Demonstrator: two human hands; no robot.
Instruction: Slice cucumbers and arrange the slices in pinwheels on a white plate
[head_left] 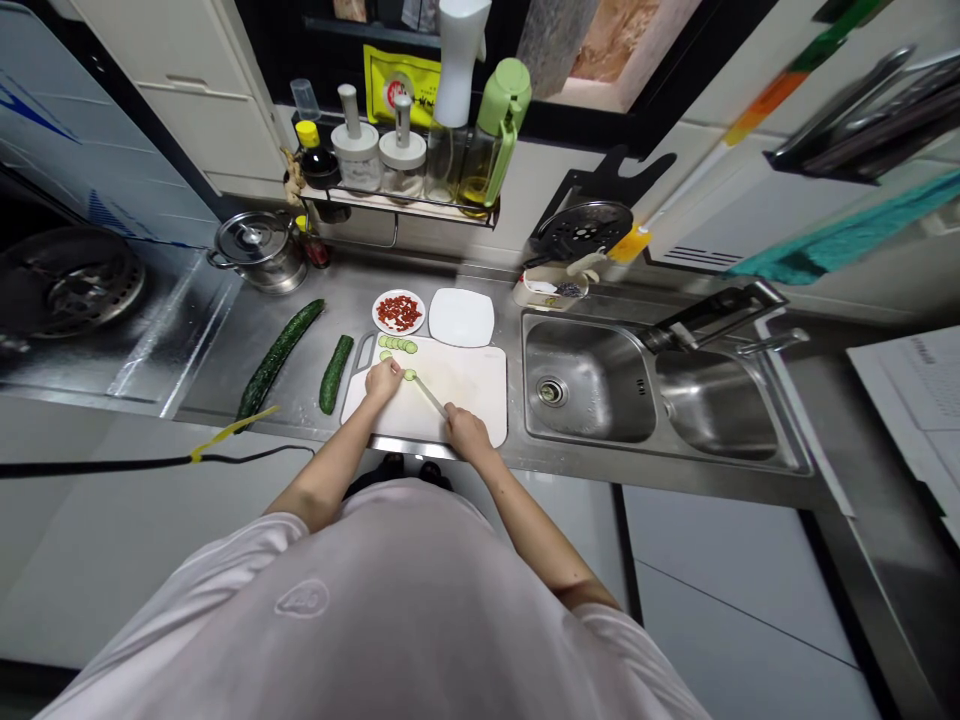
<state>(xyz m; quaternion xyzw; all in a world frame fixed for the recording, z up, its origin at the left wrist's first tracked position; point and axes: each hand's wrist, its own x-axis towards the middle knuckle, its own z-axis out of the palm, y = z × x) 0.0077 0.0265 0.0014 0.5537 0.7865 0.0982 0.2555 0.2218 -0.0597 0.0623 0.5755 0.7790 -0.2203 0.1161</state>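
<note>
My right hand (468,434) is wrapped around the handle of a knife (430,396), whose blade points up and left over the white cutting board (465,385). A pale green cucumber slice (409,375) sits at the blade's tip. Just left of it, my left hand (384,381) has its fingers drawn together; what they hold, if anything, is too small to make out. Beyond that hand lies an overlapping row of cucumber slices (398,344). A cut piece of cucumber (336,374) rests left of the board, and a longer whole cucumber (280,358) farther left.
Behind the board stand a plate of chopped red pieces (397,328) and a white plate (461,317). The double sink (592,437) is at right, a lidded pot (259,252) at back left. A rack (420,208) of bottles and jars hangs above the counter.
</note>
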